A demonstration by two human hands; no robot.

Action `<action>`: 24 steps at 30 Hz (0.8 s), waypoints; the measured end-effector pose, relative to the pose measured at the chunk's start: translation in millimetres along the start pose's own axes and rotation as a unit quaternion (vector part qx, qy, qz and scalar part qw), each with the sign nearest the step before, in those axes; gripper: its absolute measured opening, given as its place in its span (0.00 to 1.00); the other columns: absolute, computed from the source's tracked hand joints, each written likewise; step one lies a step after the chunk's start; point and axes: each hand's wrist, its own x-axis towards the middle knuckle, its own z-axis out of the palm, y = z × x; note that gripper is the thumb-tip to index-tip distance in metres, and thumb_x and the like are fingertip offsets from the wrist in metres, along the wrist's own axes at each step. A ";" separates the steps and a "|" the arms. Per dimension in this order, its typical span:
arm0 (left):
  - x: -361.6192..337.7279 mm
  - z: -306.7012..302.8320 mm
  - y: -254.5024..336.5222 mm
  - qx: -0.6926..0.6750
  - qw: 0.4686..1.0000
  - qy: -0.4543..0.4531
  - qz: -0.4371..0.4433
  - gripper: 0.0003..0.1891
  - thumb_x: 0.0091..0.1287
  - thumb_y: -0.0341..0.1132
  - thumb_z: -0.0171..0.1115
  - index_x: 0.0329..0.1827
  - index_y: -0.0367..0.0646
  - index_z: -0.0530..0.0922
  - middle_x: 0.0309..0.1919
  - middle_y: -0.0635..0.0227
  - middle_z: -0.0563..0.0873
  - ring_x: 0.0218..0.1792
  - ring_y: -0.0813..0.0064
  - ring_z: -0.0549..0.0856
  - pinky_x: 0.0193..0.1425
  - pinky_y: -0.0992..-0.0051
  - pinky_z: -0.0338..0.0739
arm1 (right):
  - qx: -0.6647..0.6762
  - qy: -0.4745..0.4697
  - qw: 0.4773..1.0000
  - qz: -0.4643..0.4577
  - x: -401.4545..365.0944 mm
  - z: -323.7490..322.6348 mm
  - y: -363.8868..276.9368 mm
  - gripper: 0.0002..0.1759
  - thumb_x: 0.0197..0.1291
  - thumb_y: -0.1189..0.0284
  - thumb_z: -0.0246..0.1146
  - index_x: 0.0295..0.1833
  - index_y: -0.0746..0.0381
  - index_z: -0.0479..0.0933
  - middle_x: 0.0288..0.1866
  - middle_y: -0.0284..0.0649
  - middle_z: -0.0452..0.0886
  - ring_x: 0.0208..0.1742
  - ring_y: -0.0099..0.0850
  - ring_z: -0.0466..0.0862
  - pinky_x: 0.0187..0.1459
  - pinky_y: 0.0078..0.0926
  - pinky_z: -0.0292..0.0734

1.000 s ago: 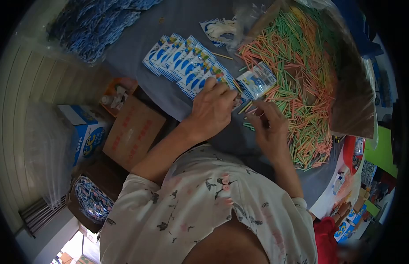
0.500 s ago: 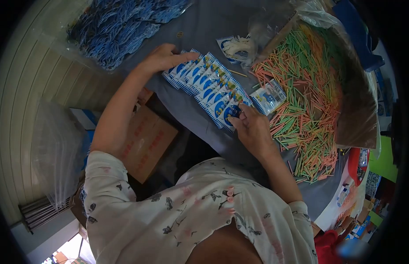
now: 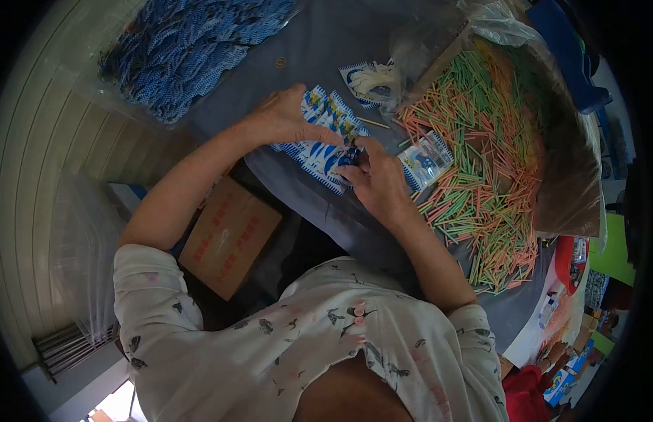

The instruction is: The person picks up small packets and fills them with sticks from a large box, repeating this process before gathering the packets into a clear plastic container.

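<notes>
Overlapping blue-and-white sachets (image 3: 319, 163) lie in a row on the grey cloth (image 3: 319, 49), partly covered by my hands. My left hand (image 3: 288, 121) rests across their upper left side, its thumb stretched right and well apart from its fingers. The thumb tip meets the end of the row beside my right hand (image 3: 379, 176). Thumb and fingers of my right hand pinch a sachet at that right end; its edge looks bent up and dark blue. Just right of this hand lies a clear-fronted packet (image 3: 428, 162), and a thin stick (image 3: 373, 122) lies behind it.
Green and orange sticks (image 3: 481, 183) fill the right side, spilling from a box (image 3: 576, 190). Blue patterned strips (image 3: 193, 53) are heaped at back left. A white bundle (image 3: 374, 81) lies on a sachet behind my hands. Below the table edge stands a cardboard box (image 3: 230, 235).
My left hand has slid right and nearer, its thumb reaching my right hand. My right hand has moved slightly up and left, lifting the right end of the sachet row.
</notes>
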 end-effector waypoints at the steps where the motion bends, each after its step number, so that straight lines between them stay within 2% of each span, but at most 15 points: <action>1: -2.9 0.5 0.1 0.002 1.000 0.010 0.011 0.49 0.36 0.60 0.84 0.52 0.29 0.75 0.44 0.51 0.85 0.46 0.61 0.86 0.53 0.68 0.80 | 0.007 0.002 1.000 -0.002 0.4 2.0 2.1 0.27 0.54 0.74 0.71 0.57 0.71 0.72 0.29 0.51 0.81 0.32 0.44 0.85 0.37 0.34 0.79; 3: -2.1 5.0 -5.1 -0.014 1.000 0.020 0.008 0.48 0.35 0.56 0.85 0.53 0.29 0.74 0.44 0.51 0.86 0.47 0.61 0.86 0.53 0.69 0.80 | 0.013 0.004 1.000 -0.005 2.4 4.0 5.1 0.27 0.54 0.74 0.71 0.58 0.70 0.71 0.28 0.51 0.81 0.31 0.43 0.85 0.36 0.33 0.79; 5: -2.6 12.7 -13.3 -0.031 0.999 0.035 0.004 0.48 0.34 0.53 0.86 0.53 0.30 0.73 0.44 0.51 0.86 0.48 0.61 0.87 0.54 0.70 0.80 | 0.050 0.001 0.999 0.022 4.5 5.1 6.6 0.29 0.51 0.78 0.72 0.58 0.68 0.71 0.30 0.49 0.81 0.31 0.37 0.85 0.36 0.30 0.79; 6: -3.2 16.5 -18.0 -0.119 0.992 0.032 0.013 0.44 0.35 0.49 0.86 0.53 0.32 0.73 0.43 0.53 0.86 0.47 0.63 0.87 0.53 0.70 0.80 | 0.050 0.003 0.999 0.017 5.1 6.9 9.9 0.29 0.51 0.78 0.72 0.58 0.68 0.71 0.30 0.49 0.81 0.31 0.37 0.85 0.36 0.30 0.79; 7: -3.0 18.7 -22.4 -0.203 0.978 0.033 0.026 0.41 0.36 0.44 0.86 0.52 0.33 0.73 0.42 0.54 0.86 0.46 0.65 0.86 0.52 0.70 0.80 | 0.112 0.004 0.992 0.050 6.1 9.8 15.3 0.34 0.49 0.80 0.73 0.62 0.67 0.68 0.31 0.47 0.82 0.32 0.33 0.85 0.36 0.28 0.79; 9: -6.5 26.7 -30.6 -0.220 0.973 0.062 0.033 0.39 0.37 0.42 0.85 0.51 0.35 0.73 0.42 0.56 0.86 0.45 0.67 0.86 0.51 0.70 0.80 | 0.174 0.003 0.982 0.066 9.2 14.2 22.4 0.39 0.47 0.82 0.74 0.66 0.66 0.66 0.33 0.45 0.82 0.33 0.30 0.85 0.36 0.26 0.79; 11: -14.0 35.2 -38.0 -0.229 0.967 0.102 0.036 0.36 0.40 0.36 0.84 0.51 0.39 0.71 0.42 0.59 0.86 0.45 0.72 0.86 0.50 0.72 0.80 | 0.290 0.023 0.952 0.097 8.6 16.1 25.4 0.51 0.42 0.85 0.75 0.73 0.63 0.58 0.39 0.44 0.83 0.35 0.28 0.84 0.37 0.23 0.80; 12: -23.5 35.4 -34.7 -0.226 0.967 0.111 0.036 0.36 0.40 0.36 0.84 0.51 0.39 0.71 0.42 0.59 0.86 0.45 0.72 0.86 0.50 0.72 0.80 | 0.314 -0.005 0.943 0.111 9.6 10.7 18.2 0.59 0.40 0.86 0.75 0.77 0.64 0.49 0.42 0.45 0.83 0.40 0.30 0.85 0.41 0.25 0.81; 14: -43.1 37.8 -26.2 -0.352 0.925 0.129 0.061 0.35 0.43 0.32 0.83 0.51 0.40 0.69 0.41 0.62 0.85 0.46 0.78 0.84 0.50 0.73 0.80 | 0.361 -0.032 0.923 0.125 13.6 4.4 12.4 0.57 0.38 0.87 0.76 0.76 0.66 0.53 0.45 0.46 0.83 0.44 0.31 0.84 0.45 0.26 0.81; 16: -51.4 36.5 -22.1 -0.375 0.914 0.134 0.077 0.34 0.46 0.29 0.82 0.52 0.40 0.67 0.43 0.63 0.85 0.46 0.80 0.83 0.50 0.73 0.80 | 0.404 -0.057 0.901 0.148 18.2 -4.7 6.0 0.56 0.36 0.88 0.76 0.74 0.68 0.56 0.48 0.46 0.83 0.48 0.31 0.84 0.49 0.28 0.81; 18: -60.3 33.7 -12.2 -0.411 0.862 0.230 0.186 0.38 0.45 0.28 0.83 0.56 0.42 0.65 0.46 0.62 0.84 0.46 0.79 0.84 0.49 0.73 0.81 | 0.506 -0.141 0.844 0.107 31.1 -18.7 -5.1 0.52 0.32 0.88 0.77 0.69 0.70 0.64 0.53 0.45 0.83 0.56 0.32 0.82 0.56 0.33 0.81; 19: -62.6 23.2 -7.2 -0.306 0.868 0.295 0.255 0.42 0.45 0.26 0.83 0.61 0.42 0.63 0.50 0.59 0.82 0.48 0.76 0.84 0.50 0.72 0.81 | 0.496 -0.131 0.856 0.069 37.3 -28.2 -12.1 0.49 0.28 0.87 0.79 0.64 0.69 0.70 0.55 0.43 0.83 0.58 0.33 0.82 0.61 0.35 0.79; 21: -65.4 -0.1 14.4 -0.284 0.824 0.308 0.382 0.50 0.47 0.22 0.81 0.72 0.44 0.57 0.58 0.55 0.77 0.55 0.71 0.83 0.53 0.71 0.83 | 0.447 -0.144 0.882 -0.040 48.4 -52.1 -34.1 0.48 0.34 0.81 0.81 0.66 0.67 0.67 0.53 0.38 0.82 0.56 0.30 0.82 0.60 0.34 0.78; 22: -60.9 -2.5 17.1 -0.331 0.800 0.285 0.412 0.52 0.48 0.21 0.80 0.75 0.45 0.55 0.60 0.54 0.76 0.57 0.69 0.82 0.54 0.71 0.84 | 0.445 -0.142 0.884 -0.028 52.6 -55.7 -38.6 0.48 0.34 0.81 0.81 0.66 0.67 0.67 0.53 0.38 0.82 0.56 0.30 0.82 0.60 0.34 0.78; 24: -49.3 -8.4 13.1 -0.356 0.749 0.247 0.501 0.57 0.49 0.20 0.79 0.79 0.47 0.49 0.65 0.55 0.73 0.61 0.65 0.80 0.56 0.69 0.84 | 0.345 -0.056 0.908 -0.231 62.8 -58.1 -44.4 0.48 0.34 0.79 0.82 0.66 0.64 0.67 0.57 0.38 0.80 0.60 0.30 0.80 0.64 0.34 0.75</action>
